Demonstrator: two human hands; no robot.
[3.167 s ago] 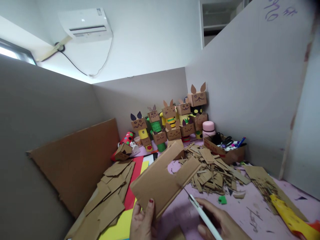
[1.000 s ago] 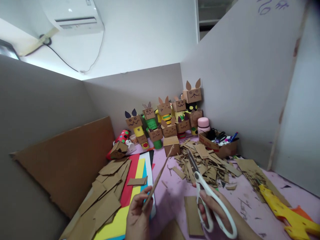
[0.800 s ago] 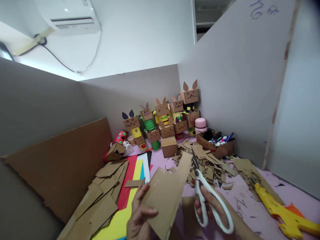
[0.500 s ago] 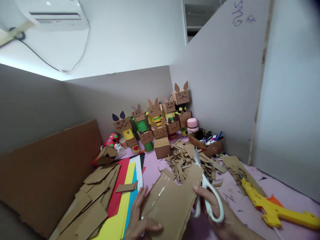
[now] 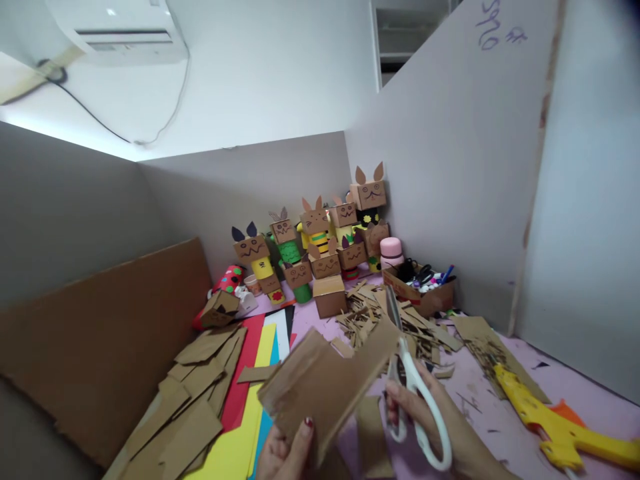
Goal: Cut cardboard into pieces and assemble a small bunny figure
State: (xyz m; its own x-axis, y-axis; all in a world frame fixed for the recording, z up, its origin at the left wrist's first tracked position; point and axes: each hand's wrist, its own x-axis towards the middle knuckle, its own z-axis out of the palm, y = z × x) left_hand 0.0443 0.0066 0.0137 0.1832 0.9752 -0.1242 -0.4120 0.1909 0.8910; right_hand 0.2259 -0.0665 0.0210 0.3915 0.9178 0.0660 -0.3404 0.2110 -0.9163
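Note:
My left hand [image 5: 290,450] grips a notched piece of cardboard [image 5: 320,387] by its lower edge, the thumb lying on top. White-handled scissors [image 5: 424,407] are in my right hand [image 5: 425,407], its fingers around the handle loops. The scissor blades point up and away, close to the narrow upper right arm of the cardboard; whether they touch it I cannot tell. Another cardboard piece [image 5: 373,437] lies on the table below, between my hands. Beyond the blades spreads a heap of cardboard scraps [image 5: 365,310].
Flat cardboard pieces [image 5: 193,407] and coloured sheets [image 5: 250,393] lie on the left. Cardboard animal figures [image 5: 315,233] stand at the back near a pink bottle [image 5: 391,252] and a box of pens [image 5: 425,297]. A yellow glue gun [image 5: 555,427] rests on the right.
The cardboard has turned and tilted in my left hand, which now grips its lower edge. My right hand has let go of the cardboard's edge and keeps the scissors. A piece below has come into view.

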